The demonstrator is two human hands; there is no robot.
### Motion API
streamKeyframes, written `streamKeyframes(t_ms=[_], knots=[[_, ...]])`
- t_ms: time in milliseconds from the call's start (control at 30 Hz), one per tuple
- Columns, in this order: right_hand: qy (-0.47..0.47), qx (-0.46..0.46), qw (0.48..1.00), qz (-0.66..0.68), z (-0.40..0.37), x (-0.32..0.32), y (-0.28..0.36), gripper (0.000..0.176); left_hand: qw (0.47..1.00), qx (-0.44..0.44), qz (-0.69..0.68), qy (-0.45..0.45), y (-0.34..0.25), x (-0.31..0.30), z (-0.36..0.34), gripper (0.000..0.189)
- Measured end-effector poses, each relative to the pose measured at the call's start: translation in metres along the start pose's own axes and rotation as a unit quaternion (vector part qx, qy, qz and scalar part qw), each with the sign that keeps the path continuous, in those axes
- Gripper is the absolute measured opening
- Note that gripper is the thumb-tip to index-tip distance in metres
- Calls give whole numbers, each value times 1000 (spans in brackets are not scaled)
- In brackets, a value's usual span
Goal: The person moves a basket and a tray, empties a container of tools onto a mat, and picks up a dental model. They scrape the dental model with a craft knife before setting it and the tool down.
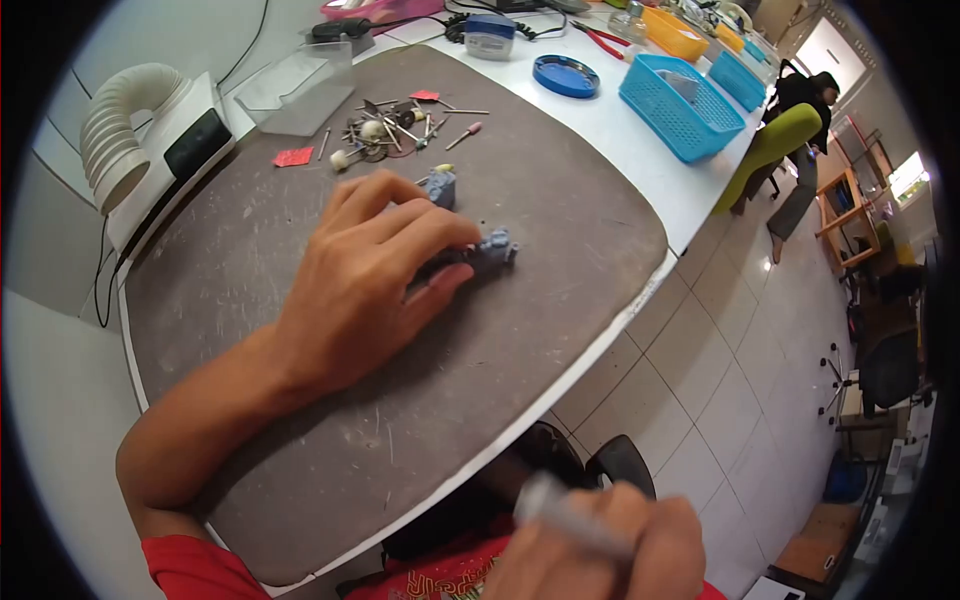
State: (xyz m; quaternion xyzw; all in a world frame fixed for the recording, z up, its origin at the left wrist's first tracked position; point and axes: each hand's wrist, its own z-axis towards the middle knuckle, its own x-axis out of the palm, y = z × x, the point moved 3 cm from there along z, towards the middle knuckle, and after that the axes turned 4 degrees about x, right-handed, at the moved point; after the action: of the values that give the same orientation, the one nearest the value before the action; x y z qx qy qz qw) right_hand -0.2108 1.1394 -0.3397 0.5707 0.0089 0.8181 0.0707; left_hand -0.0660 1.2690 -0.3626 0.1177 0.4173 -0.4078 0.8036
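- A white ribbed hose [115, 130] sits past the left edge of the brown mat [250, 260].
- The left hand [370, 280] rests on the mat, fingers curled together — thumb and fingertips pinching a small grey-blue piece [497, 247] near the mat's middle.
- A second grey-blue piece [440, 187] lies just beyond the knuckles.
- The right hand [610, 550], low by the chest, has its fingers wrapped round a grey pen-like tool [560, 510] — blurred.
- A blue basket [680, 105] stands on the white table.

Bright, even indoor light washes the grey mat [560, 200], casting only a soft shadow beneath the left hand [365, 285]. Fisheye distortion bends the edges into black corners; the right hand [610, 545] is blurred.
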Motion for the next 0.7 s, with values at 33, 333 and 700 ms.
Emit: streamKeyframes(t_ms=[33, 333, 700], knots=[[169, 24, 985, 31, 3, -16, 4, 47, 1000, -1, -6, 7, -1, 1, -1, 35], [149, -27, 867, -474, 84, -63, 63, 74, 999, 7, 0, 49, 12, -18, -8, 37], [62, 107, 804, -582, 132, -79, 42, 28, 988, -110, -102, 29, 31, -29, -16, 81]])
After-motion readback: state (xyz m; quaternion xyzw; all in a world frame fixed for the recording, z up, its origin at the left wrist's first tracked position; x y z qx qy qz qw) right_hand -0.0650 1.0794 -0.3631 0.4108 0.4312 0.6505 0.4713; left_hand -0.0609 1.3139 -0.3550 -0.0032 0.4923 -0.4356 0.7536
